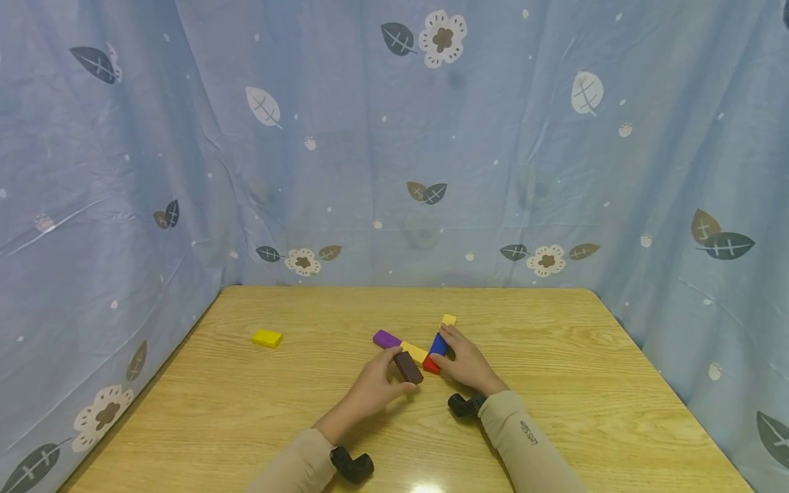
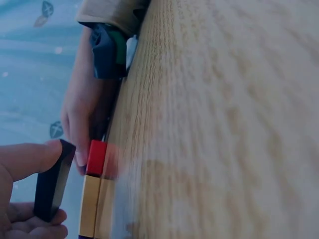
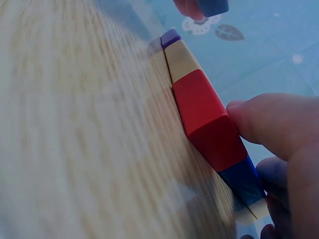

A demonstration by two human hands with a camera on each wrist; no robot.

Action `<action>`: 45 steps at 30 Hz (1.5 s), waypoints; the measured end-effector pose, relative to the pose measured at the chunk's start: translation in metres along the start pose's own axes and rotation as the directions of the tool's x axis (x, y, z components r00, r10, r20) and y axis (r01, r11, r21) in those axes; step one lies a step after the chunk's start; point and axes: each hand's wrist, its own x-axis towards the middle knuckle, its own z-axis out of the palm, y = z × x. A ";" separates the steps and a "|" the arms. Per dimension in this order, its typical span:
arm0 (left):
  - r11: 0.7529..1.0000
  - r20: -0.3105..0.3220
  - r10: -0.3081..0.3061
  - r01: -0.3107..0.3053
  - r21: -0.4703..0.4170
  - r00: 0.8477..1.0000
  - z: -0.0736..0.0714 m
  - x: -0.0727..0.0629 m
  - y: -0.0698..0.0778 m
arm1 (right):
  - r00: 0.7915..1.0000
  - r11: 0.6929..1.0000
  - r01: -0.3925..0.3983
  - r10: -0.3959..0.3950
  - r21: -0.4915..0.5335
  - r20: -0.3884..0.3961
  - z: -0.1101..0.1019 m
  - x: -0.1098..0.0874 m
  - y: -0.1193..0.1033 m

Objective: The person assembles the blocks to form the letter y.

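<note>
My left hand (image 1: 372, 387) pinches a dark brown block (image 1: 409, 368) between thumb and fingers. In the left wrist view the brown block (image 2: 54, 181) is tilted and apart from the row. On the table, a purple block (image 1: 386, 339) and a pale yellow block (image 1: 414, 353) form one line that meets a red block (image 1: 431, 363). From there a blue block (image 1: 438, 344) and another pale yellow block (image 1: 448, 320) run away from me. My right hand (image 1: 466, 361) rests over this second line; its thumb touches the red block (image 3: 204, 107), its other fingers lie by the blue block (image 3: 243, 180).
A bright yellow block (image 1: 268, 338) lies alone at the left of the wooden table (image 1: 573, 356). Blue patterned curtains (image 1: 370, 157) hang behind the table and along both sides. Black wrist devices (image 1: 351, 465) sit on both sleeves.
</note>
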 end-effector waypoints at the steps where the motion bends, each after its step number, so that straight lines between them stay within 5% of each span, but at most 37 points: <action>1: 1.000 0.013 0.000 0.000 0.002 1.000 0.000 0.000 0.000 | 1.000 1.000 0.000 0.000 -0.002 0.000 0.000 0.000 0.000; 13: 0.995 0.206 0.095 -0.089 -0.039 0.974 0.004 0.005 -0.005 | 1.000 1.000 -0.016 0.016 -0.012 -0.003 0.002 0.002 0.002; 20: 0.993 0.281 0.103 -0.114 0.023 0.954 0.006 0.006 -0.006 | 1.000 0.999 -0.027 0.027 -0.018 0.002 0.002 0.002 0.001; 45: 0.970 0.370 0.081 -0.159 0.186 0.925 0.003 0.005 0.001 | 1.000 1.000 -0.013 0.013 -0.017 0.010 0.000 0.002 0.001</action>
